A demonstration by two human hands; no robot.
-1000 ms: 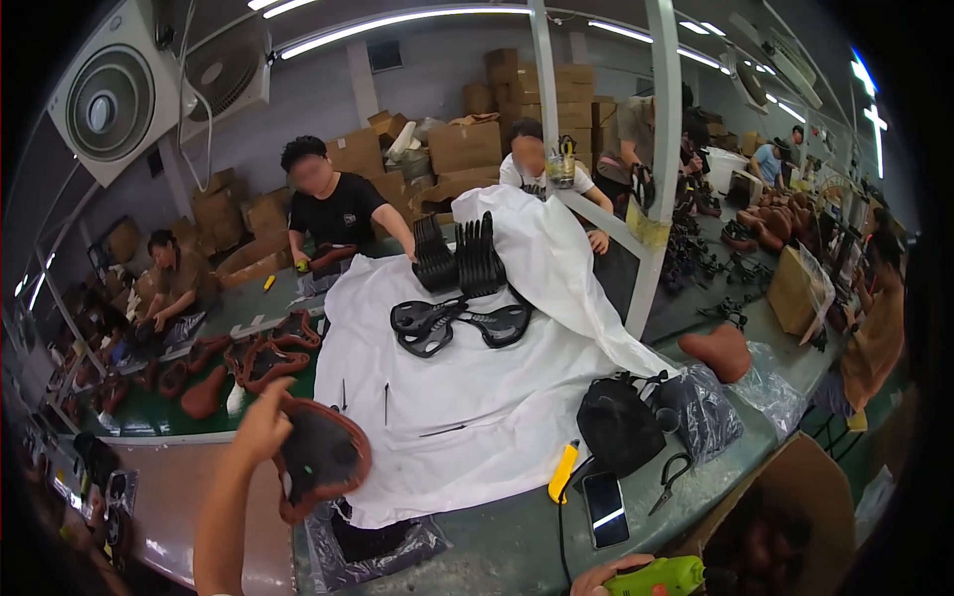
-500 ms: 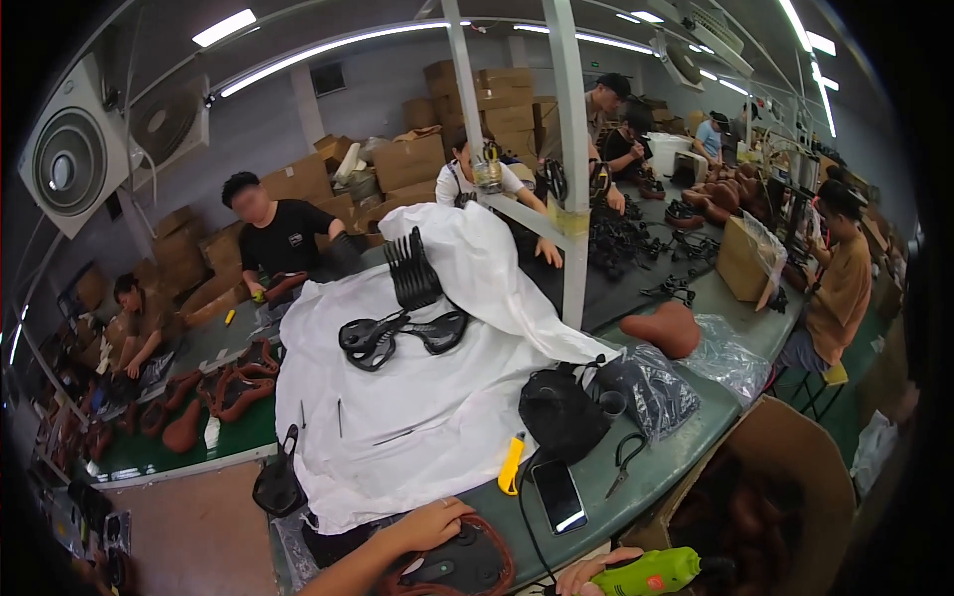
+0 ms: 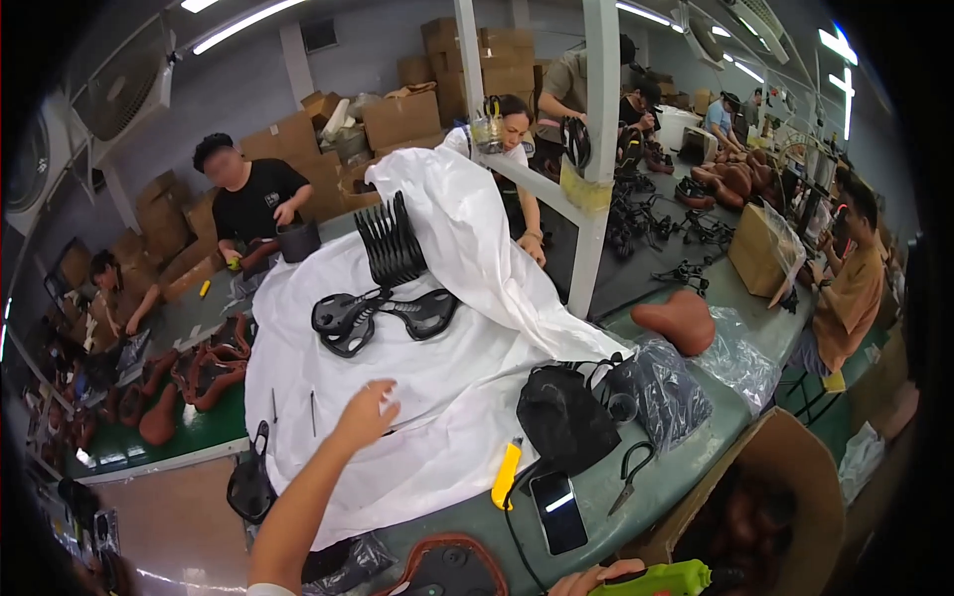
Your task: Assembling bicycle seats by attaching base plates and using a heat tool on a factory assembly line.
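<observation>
My left hand [image 3: 366, 413] reaches forward over a white sheet [image 3: 467, 397], fingers apart and holding nothing. Beyond it on the sheet lie black plastic saddle bases [image 3: 383, 320], with a stack of black ribbed parts [image 3: 391, 243] behind. Thin metal rods [image 3: 313, 412] rest left of the hand. At the lower edge my right hand [image 3: 594, 578] is closed round a lime-green handheld power tool [image 3: 661, 579], partly cut off by the frame. A brown-edged bicycle saddle [image 3: 452, 568] lies underside up on the near bench edge, with no hand on it.
A yellow utility knife [image 3: 507, 475], a phone [image 3: 558, 512], scissors [image 3: 630, 477] and a black bag [image 3: 564, 422] lie right of the sheet. An open carton [image 3: 795, 457] of brown saddles stands at the right. A white post [image 3: 593, 199] rises behind the bench. Several people work around.
My left hand has left the brown-edged saddle and moved forward over the white sheet. My right hand keeps the green tool, now lower in the frame. The view has shifted slightly.
</observation>
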